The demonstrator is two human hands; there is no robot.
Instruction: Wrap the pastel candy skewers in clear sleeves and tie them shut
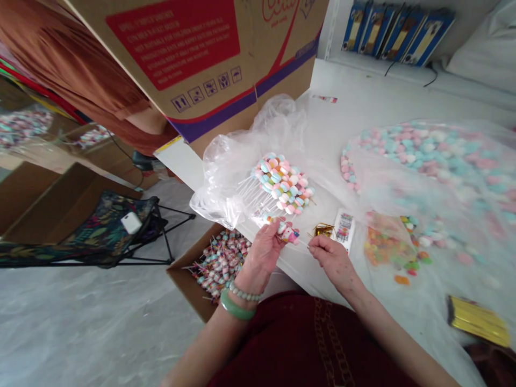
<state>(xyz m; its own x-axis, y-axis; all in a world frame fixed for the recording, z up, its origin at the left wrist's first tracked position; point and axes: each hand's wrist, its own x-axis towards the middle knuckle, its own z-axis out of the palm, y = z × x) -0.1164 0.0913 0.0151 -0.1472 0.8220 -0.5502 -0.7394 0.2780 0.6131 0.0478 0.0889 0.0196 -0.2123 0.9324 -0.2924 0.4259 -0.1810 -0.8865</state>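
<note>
My left hand is closed around a marshmallow skewer, with pink, white and blue showing at the fingertips. My right hand pinches at the skewer's thin white stick; whether a twist tie is also between those fingers I cannot tell. Just beyond both hands lies a pile of marshmallow skewers, their white sticks pointing left. Gold twist ties rest near my right hand, beside a white packet of printed labels.
Clear plastic bags lie by a large cardboard box. Right are bagged marshmallows, gummy candies and a gold tie bundle. An open box of wrapped skewers stands below the table edge. Another person's arm is behind.
</note>
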